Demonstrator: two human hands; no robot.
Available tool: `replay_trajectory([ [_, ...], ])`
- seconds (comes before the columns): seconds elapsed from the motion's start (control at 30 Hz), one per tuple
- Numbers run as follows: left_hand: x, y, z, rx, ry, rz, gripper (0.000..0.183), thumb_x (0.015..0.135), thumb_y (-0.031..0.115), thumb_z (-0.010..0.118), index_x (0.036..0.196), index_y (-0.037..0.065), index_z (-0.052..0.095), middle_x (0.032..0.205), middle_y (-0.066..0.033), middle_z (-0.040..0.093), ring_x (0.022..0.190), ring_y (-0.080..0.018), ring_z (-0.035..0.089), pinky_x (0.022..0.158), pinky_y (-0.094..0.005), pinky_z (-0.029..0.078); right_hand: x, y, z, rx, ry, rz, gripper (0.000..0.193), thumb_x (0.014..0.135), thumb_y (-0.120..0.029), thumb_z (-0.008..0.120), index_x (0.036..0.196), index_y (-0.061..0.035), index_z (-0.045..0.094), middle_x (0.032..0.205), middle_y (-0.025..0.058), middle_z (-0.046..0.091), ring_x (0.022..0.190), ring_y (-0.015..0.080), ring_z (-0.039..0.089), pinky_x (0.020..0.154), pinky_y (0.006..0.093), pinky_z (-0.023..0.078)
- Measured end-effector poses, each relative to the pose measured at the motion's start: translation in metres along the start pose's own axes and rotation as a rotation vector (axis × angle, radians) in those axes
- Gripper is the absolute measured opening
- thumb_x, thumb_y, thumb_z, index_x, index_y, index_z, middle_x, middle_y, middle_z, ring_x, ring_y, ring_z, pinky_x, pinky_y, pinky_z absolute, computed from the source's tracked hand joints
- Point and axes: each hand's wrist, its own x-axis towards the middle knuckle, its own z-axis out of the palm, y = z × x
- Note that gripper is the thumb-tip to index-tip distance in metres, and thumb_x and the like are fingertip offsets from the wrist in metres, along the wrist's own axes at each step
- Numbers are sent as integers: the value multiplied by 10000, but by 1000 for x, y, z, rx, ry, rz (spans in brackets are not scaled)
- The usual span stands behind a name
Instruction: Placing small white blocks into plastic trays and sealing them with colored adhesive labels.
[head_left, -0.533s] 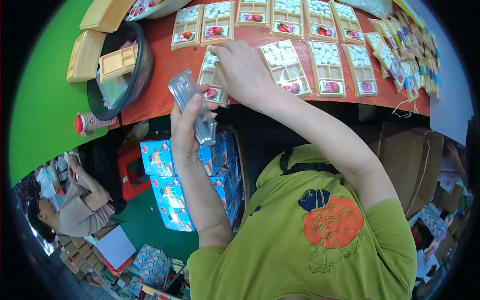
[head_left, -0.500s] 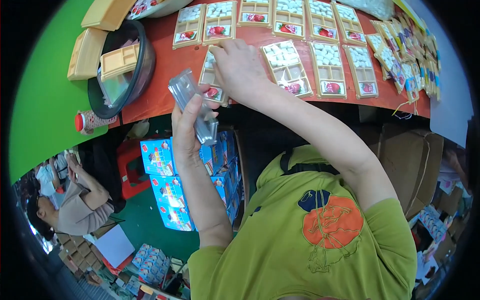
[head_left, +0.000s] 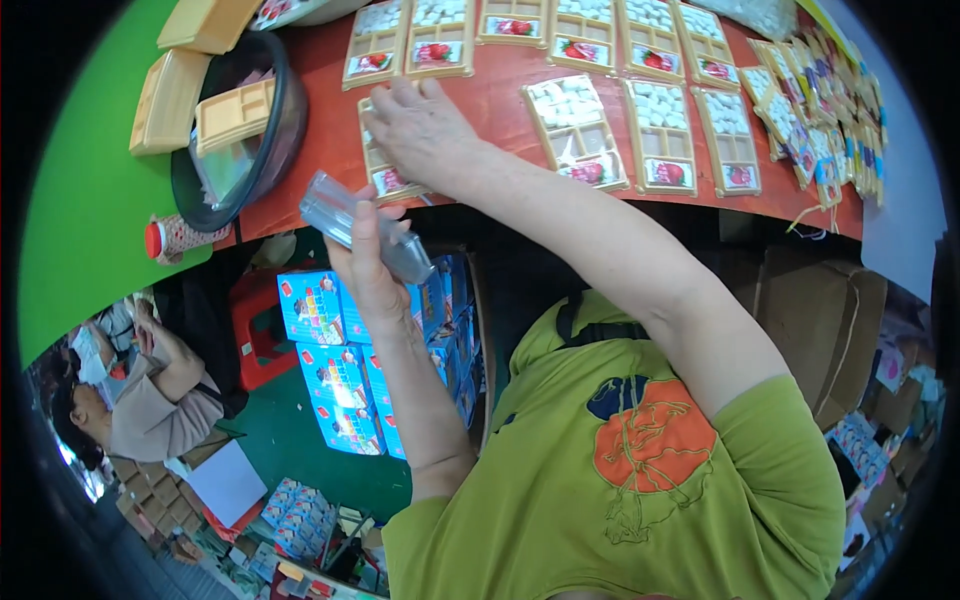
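My left hand (head_left: 368, 265) is closed around a bundle of clear plastic covers (head_left: 335, 210), held just off the table's near edge. My right hand (head_left: 425, 135) lies over a small cream compartment tray (head_left: 392, 182), its fingers bent onto the tray's upper part. That tray has a strawberry-printed packet at its near end; much of the rest is hidden under the hand. Left fingertips are close to the tray's near end; I cannot tell whether they touch it. To the right stands a similar tray (head_left: 573, 110) with white pieces and a strawberry packet.
More filled trays (head_left: 660, 120) line the red table (head_left: 480, 140). A black basin (head_left: 285, 150) with cream trays stands at left, near a red-lidded jar (head_left: 180, 240). Bundled packets (head_left: 820, 110) lie at right. Blue printed boxes (head_left: 335, 375) are stacked below. Another person (head_left: 165, 400) sits at left.
The tray under my right hand has slid left along the table together with that hand. My left hand has shifted slightly left with the clear covers, which have tilted.
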Motion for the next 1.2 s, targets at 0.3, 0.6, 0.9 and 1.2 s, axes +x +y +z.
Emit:
replay_trajectory([
  [0.3, -18, 6, 18, 38, -1, 14, 497, 926, 302, 683, 1246, -43, 522, 1121, -137, 644, 890, -173, 669, 775, -324, 568, -39, 12, -54, 621, -116, 162, 225, 916, -210, 610, 1020, -27, 687, 985, 95, 666, 980, 263, 614, 803, 405, 474],
  [0.6, -43, -6, 99, -200, -521, -154, 520, 956, 372, 629, 1231, -57, 525, 1103, -132, 629, 987, -210, 647, 848, -328, 542, -125, 71, -140, 1516, -331, 368, 237, 860, -235, 759, 935, -12, 728, 804, 28, 680, 769, 89, 616, 711, 259, 490],
  [0.9, -51, -38, 152, -229, -743, -339, 550, 990, 400, 539, 1273, -72, 542, 1221, -177, 625, 1069, -247, 647, 919, -378, 539, -188, 109, -165, 1697, -177, 535, 168, 864, -165, 748, 939, -14, 751, 852, 20, 717, 816, 78, 628, 729, 246, 499],
  [1.2, -80, -11, 219, 271, -896, -350, 747, 902, 589, 557, 1346, -4, 460, 1137, -139, 601, 963, -195, 630, 738, -268, 503, -228, 134, -169, 1906, 167, 544, 134, 838, -114, 772, 918, -7, 761, 849, 66, 728, 774, 129, 679, 685, 244, 545],
])
